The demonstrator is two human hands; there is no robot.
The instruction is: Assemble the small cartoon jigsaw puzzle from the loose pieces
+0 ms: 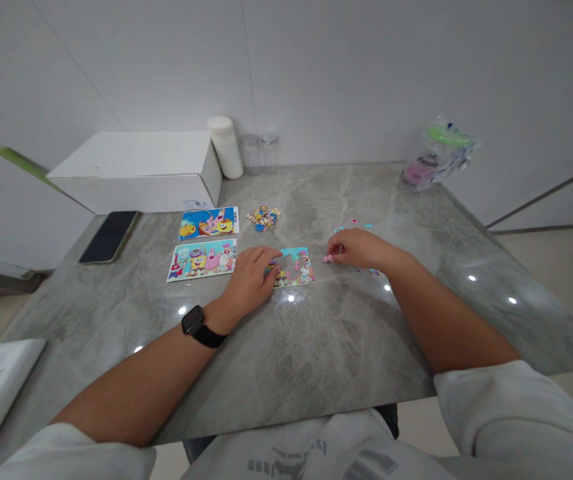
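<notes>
My left hand (252, 277), with a black watch on the wrist, rests on the left part of a partly assembled jigsaw puzzle (308, 266). Its fingers are spread and hide that side; grey table shows through a gap in the puzzle's middle. To the right, my right hand (359, 248) pinches a small pink puzzle piece (328, 259) just above or on the table. Several loose puzzle pieces (354, 221) lie around and partly behind that hand. Left of the puzzle are a cartoon picture card (201, 261) and, behind it, a blue picture card (209, 223).
A pile of puzzle pieces (263, 217) sits behind the puzzle. Along the back stand a white box (136, 173), a white bottle (225, 148) and two clear glass jars (260, 153). A phone (110, 237) lies left; a plastic-wrapped cup (436, 153) stands at the back right.
</notes>
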